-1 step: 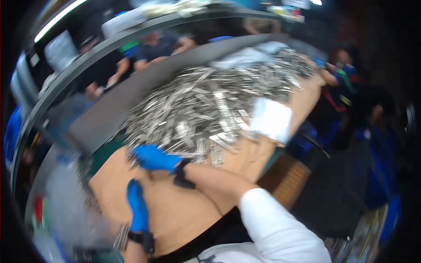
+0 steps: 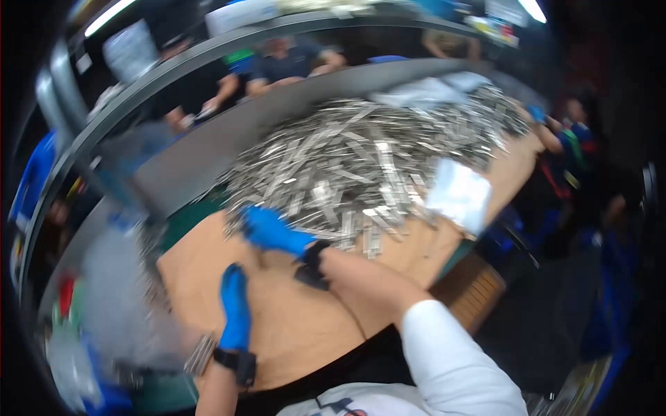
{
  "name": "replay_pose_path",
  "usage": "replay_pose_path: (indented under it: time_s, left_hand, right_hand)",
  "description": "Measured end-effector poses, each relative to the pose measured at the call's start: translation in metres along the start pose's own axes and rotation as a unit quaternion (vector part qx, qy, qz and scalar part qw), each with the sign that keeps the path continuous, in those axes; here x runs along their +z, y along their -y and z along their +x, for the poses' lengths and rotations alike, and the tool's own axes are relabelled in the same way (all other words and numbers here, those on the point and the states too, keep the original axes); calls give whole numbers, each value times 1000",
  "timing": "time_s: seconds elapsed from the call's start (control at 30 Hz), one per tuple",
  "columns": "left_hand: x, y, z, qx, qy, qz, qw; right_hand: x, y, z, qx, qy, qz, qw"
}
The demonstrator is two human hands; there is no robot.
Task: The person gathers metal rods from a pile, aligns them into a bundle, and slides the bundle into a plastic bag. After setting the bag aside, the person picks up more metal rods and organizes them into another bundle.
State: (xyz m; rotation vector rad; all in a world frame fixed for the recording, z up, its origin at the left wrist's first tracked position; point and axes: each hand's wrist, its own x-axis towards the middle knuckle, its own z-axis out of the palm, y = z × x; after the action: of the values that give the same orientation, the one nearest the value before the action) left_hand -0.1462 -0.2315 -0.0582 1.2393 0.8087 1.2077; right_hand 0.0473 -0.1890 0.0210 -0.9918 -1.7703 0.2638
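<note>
Both my hands wear blue gloves, with dark bands at the wrists. My right hand (image 2: 276, 230) reaches to the near left edge of a large heap of flat, shiny metal strips (image 2: 340, 159). Its fingertips are blurred against a few strips there, so whether they grip any is unclear. Closer to me, my left hand (image 2: 236, 305) is held edge-on over the brown board (image 2: 298, 340), fingers stretched out and nothing visible in them. A small bunch of metal strips (image 2: 200, 355) lies beside my left wrist.
A white packet (image 2: 459, 195) rests at the heap's right edge. Clear plastic sheeting (image 2: 423, 91) covers its far part. A grey raised wall (image 2: 201, 156) runs behind, with a metal frame bar (image 2: 166, 69) above. Co-workers sit beyond it; another gloved person (image 2: 565, 132) reaches in from the right.
The whole view has swung, so the table and heap appear farther right. Both my hands appear shifted slightly right and up, keeping nearly the same places over the board.
</note>
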Motion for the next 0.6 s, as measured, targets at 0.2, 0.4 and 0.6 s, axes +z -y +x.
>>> replay_pose_path:
  time_s: [0.2, 0.4, 0.6]
  left_hand:
    - [14, -13, -11, -7, 7, 43, 999]
    - [24, -54, -54, -5, 6, 6, 1000]
    - [22, -47, -97, 10, 102, 64, 993]
  right_hand:
    - [-2, -23, 7, 243, -203, 259, 912]
    - [-9, 42, -31, 393, -107, 497, 766]
    - [12, 115, -93, 390, 52, 375, 840]
